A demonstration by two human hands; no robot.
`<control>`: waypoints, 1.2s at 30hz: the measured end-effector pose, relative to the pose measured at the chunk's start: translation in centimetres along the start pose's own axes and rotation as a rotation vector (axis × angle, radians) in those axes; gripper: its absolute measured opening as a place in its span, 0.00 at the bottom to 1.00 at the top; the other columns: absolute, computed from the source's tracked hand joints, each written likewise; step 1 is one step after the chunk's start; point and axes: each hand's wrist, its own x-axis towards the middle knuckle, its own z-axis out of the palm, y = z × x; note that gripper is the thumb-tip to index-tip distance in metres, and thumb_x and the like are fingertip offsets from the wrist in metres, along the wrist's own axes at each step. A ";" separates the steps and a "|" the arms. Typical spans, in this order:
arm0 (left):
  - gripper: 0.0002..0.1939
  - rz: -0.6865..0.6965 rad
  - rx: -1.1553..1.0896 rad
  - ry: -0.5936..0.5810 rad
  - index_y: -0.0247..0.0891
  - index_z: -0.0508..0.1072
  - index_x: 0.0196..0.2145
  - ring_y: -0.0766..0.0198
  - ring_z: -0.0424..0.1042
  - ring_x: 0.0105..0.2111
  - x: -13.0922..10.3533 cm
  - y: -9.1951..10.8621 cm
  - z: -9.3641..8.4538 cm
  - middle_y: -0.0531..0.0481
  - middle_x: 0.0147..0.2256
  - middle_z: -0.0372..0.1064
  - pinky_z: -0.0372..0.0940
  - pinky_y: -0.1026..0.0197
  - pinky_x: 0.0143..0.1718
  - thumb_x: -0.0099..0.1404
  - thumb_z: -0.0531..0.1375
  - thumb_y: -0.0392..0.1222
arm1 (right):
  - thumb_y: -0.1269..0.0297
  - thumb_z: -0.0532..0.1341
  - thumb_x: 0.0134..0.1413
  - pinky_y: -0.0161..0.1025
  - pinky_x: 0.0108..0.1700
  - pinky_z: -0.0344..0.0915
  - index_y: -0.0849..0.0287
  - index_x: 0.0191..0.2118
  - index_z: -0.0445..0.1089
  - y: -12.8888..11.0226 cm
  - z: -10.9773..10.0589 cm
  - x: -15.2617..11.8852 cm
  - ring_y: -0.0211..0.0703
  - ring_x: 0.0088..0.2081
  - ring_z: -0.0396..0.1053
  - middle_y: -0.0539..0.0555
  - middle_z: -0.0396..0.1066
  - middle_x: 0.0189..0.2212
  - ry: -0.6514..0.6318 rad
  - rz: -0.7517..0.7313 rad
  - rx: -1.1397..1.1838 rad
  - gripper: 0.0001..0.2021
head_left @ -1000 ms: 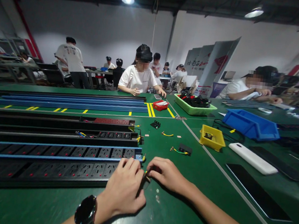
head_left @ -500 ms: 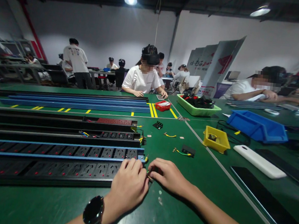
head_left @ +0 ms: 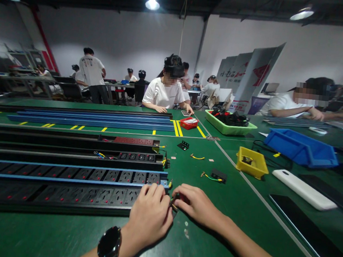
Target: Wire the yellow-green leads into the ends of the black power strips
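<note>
Nearest to me lies a long black socket strip (head_left: 91, 195) with red dots, beside a blue-edged strip (head_left: 78, 172). Over the right end of the black strip rests my left hand (head_left: 152, 212), its fingers curled down and wearing a watch at the wrist; whether it grips the strip or a small part is hidden. My right hand (head_left: 196, 202) pinches at the same end, thumb and forefinger on a small part too hidden to make out. The two hands nearly touch. Beyond my right hand sit a black end piece (head_left: 218, 175) and a green-yellow wire (head_left: 212, 177).
Farther back lie two black strips (head_left: 64, 158) and blue rails (head_left: 99, 119). On the right are a yellow bin (head_left: 252, 163), a blue bin (head_left: 302, 148), a white power bank (head_left: 302, 190) and a dark phone (head_left: 308, 230). A green basket (head_left: 229, 128) stands near a seated person (head_left: 165, 93).
The whole view has shifted slightly, so things appear a little farther right and lower. Both hands stay at the strip's end, with the right fingers slightly changed in pose.
</note>
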 end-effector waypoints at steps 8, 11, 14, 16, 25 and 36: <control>0.06 -0.021 -0.002 -0.002 0.41 0.73 0.36 0.52 0.65 0.41 -0.1 0.1 0.0 0.47 0.38 0.69 0.56 0.49 0.44 0.70 0.58 0.42 | 0.66 0.63 0.66 0.36 0.42 0.63 0.55 0.46 0.74 0.1 0.0 -0.1 0.44 0.38 0.71 0.52 0.74 0.36 -0.011 -0.004 0.006 0.05; 0.06 -0.028 -0.011 -0.002 0.41 0.72 0.36 0.52 0.65 0.41 -0.2 0.0 0.1 0.47 0.38 0.69 0.56 0.48 0.44 0.70 0.58 0.42 | 0.66 0.63 0.66 0.36 0.42 0.63 0.55 0.45 0.75 0.0 0.0 -0.1 0.44 0.38 0.72 0.52 0.74 0.36 -0.012 -0.002 0.007 0.05; 0.06 -0.036 -0.011 -0.008 0.41 0.72 0.36 0.52 0.65 0.42 -0.2 0.0 0.1 0.47 0.38 0.69 0.56 0.48 0.44 0.70 0.57 0.43 | 0.66 0.62 0.66 0.37 0.42 0.64 0.55 0.45 0.75 -0.1 -0.1 -0.1 0.44 0.38 0.72 0.53 0.75 0.37 -0.015 0.002 0.010 0.05; 0.06 -0.041 -0.007 -0.017 0.41 0.72 0.36 0.51 0.65 0.42 -0.2 0.1 0.1 0.47 0.38 0.69 0.56 0.47 0.45 0.70 0.57 0.43 | 0.65 0.62 0.66 0.37 0.42 0.64 0.55 0.46 0.75 -0.2 -0.2 -0.1 0.44 0.38 0.72 0.53 0.75 0.37 -0.017 0.002 0.010 0.06; 0.06 -0.039 -0.011 0.006 0.41 0.73 0.36 0.53 0.64 0.41 -0.2 0.1 0.2 0.47 0.37 0.69 0.56 0.48 0.44 0.69 0.58 0.43 | 0.65 0.61 0.67 0.37 0.41 0.63 0.55 0.45 0.74 -0.2 -0.2 0.0 0.44 0.37 0.72 0.52 0.74 0.35 -0.019 -0.004 0.011 0.05; 0.05 -0.043 -0.017 0.010 0.41 0.73 0.35 0.52 0.64 0.41 -0.2 0.1 0.1 0.47 0.37 0.70 0.56 0.48 0.44 0.69 0.58 0.42 | 0.66 0.62 0.66 0.36 0.41 0.63 0.55 0.45 0.74 -0.2 -0.2 0.0 0.44 0.38 0.72 0.52 0.75 0.36 -0.015 -0.004 0.010 0.05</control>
